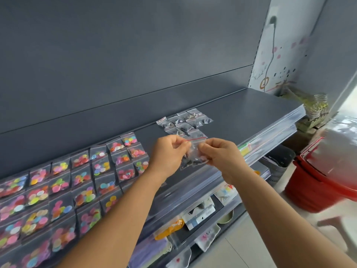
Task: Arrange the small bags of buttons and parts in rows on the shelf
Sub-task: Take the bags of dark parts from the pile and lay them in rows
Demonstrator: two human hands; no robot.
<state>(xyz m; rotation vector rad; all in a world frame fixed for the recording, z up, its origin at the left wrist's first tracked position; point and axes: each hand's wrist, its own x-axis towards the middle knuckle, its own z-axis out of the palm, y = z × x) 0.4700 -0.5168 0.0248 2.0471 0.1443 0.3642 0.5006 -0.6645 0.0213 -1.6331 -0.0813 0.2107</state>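
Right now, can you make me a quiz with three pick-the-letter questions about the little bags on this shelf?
1. Where do the bags of colourful buttons lie on the shelf?
A. on the left part
B. at the far right end
C. on the floor

2. What colour is the strip along the top of the held bag?
A. blue
B. red
C. green

3. How is the held bag being kept up?
A. lying flat on the shelf
B. pinched by one hand only
C. held by both hands above the shelf

Answers:
1. A, they fill the left part in rows.
2. B, a red line runs along its top edge.
3. C, the left hand and right hand each grip a side.
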